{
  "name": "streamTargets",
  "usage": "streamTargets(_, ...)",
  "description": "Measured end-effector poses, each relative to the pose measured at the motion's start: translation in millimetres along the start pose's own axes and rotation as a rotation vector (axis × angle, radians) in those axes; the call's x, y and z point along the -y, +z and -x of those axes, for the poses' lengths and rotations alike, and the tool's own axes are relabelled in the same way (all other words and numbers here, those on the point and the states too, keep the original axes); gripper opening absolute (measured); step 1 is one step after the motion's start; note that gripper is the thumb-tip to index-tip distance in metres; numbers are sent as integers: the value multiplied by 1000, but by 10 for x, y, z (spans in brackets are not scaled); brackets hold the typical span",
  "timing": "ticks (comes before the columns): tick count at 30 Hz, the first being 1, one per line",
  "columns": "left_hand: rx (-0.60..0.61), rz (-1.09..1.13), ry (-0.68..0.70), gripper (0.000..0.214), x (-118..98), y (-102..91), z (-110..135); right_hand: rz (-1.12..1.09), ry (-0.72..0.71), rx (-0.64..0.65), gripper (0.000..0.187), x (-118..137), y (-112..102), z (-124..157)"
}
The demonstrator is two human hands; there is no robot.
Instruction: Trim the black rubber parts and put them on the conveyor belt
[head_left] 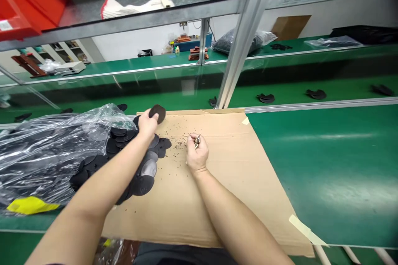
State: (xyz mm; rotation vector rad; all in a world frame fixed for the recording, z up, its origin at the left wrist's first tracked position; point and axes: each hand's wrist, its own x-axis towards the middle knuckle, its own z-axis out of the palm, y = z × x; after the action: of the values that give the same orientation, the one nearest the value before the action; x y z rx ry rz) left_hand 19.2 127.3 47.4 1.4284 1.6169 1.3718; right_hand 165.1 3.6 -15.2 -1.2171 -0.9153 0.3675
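Observation:
My left hand is closed on the edge of a round black disc, held above the back left of a cardboard sheet. Below that arm spreads a heap of similar black discs, overlapping on the cardboard. My right hand grips a small metal tool over the middle of the sheet; the fingers hide most of it, so its kind is unclear. Tiny dark bits lie scattered on the cardboard between both hands.
A clear plastic bag full of black pieces lies at left, with a yellow piece at its front. Behind the cardboard, black parts sit spaced along a green belt. A metal post rises there. A red bin stands upper left.

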Motion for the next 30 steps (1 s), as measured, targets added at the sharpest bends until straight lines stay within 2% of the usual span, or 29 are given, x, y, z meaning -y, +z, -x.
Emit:
streamTargets(2,-31,-309,122,33,-59,47,-359,-4,-3,9,17,17,3,4)
streamTargets(4,-19,-508,207,39,-132,132,-631,-8,-2,22,16,36,5,3)
streamTargets(7,65,-655,207,58,-233,402,-807,10,2,15,14,62,4,3)
streamTargets(10,184,-667,203,54,-286,863,-771,25,32,-31,14,81,3,9)
streamTargets(15,386,-496,194,38,-295,1749,-581,-11,102,-71,14,86,20,40)
streamTargets(18,447,-399,115,39,-329,2177,-487,-38,151,-89,14,91,29,55)
streamTargets(21,448,-417,92,48,-395,2499,-435,-59,212,-100,15,114,25,50)
streamTargets(24,453,-517,145,54,-440,2716,-421,-87,252,-120,15,129,23,31)
streamTargets(26,463,-534,174,56,-437,2791,-418,-107,282,-140,15,125,31,22)
streamTargets(30,390,-427,186,44,-406,2730,-407,-110,312,-154,17,104,54,10)
